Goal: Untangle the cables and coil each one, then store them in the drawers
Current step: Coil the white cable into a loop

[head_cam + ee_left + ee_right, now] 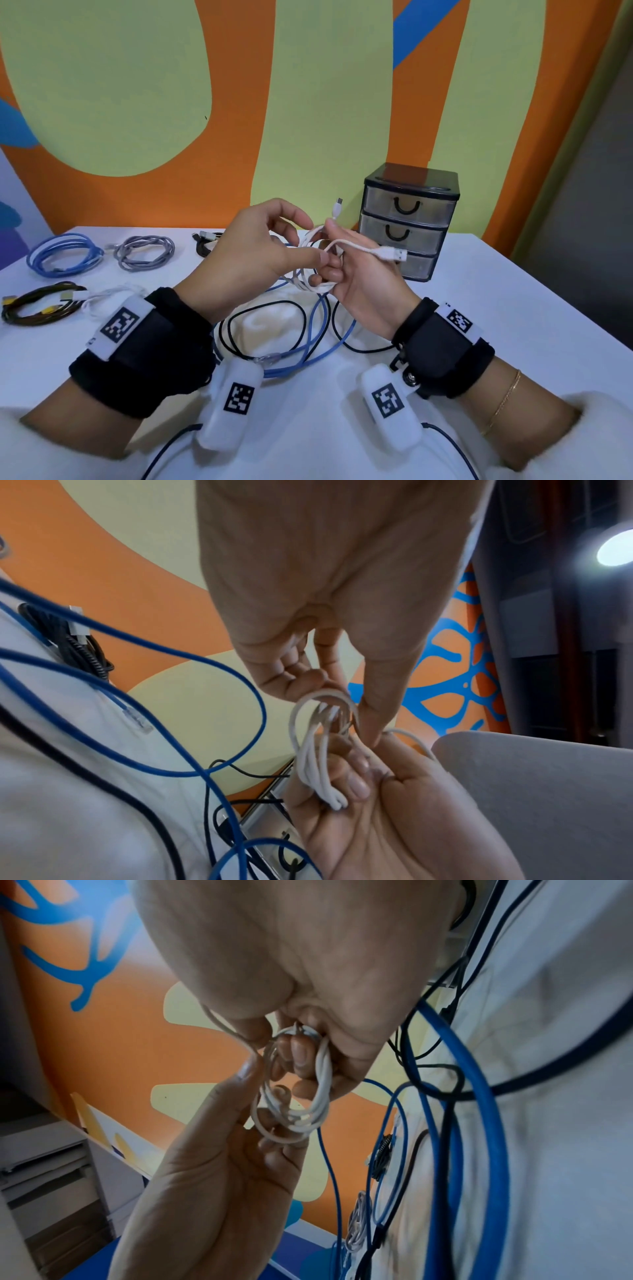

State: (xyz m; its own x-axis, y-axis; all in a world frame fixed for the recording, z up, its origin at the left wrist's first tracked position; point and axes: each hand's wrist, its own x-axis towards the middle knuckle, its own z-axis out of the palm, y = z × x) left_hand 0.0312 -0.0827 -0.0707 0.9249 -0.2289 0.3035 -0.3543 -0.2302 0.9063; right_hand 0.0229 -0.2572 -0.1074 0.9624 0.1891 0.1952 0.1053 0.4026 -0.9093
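A thin white cable [310,245] is wound into a small coil and held above the table between both hands. My left hand [313,240] pinches the coil's top between thumb and fingers; the left wrist view shows the white cable [316,753] looping past the thumb. My right hand [337,260] has its fingers curled through the coil, as the white cable [320,1085] shows in the right wrist view. Its USB-A plug [394,254] sticks out right and the small plug [338,206] points up. A three-drawer unit [409,219] stands behind, all drawers closed.
A blue cable [310,342] and a black cable [263,308] lie tangled on the white table [479,308] under my hands. Coiled cables lie at the left: blue [65,255], grey [144,251], black-and-yellow [37,305], white [109,294]. Another black cable [205,241] lies at the back.
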